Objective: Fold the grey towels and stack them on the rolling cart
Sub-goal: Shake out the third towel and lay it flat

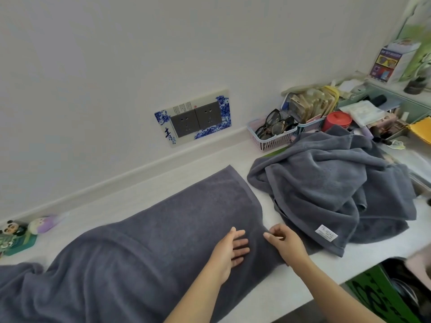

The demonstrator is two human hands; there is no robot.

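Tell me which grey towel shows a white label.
The crumpled towel on the right shows it, near its front hem. The flat towel under both hands shows no label.

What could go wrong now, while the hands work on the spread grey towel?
1. The spread towel hangs over the counter edge at the left; it may slide off.
2. The crumpled towels lie against the basket of glasses and the red jar; pulling them may knock these over.

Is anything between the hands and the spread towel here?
No. The left hand lies flat on the spread towel, and the right hand touches its edge. The crumpled pile sits apart, to the right.
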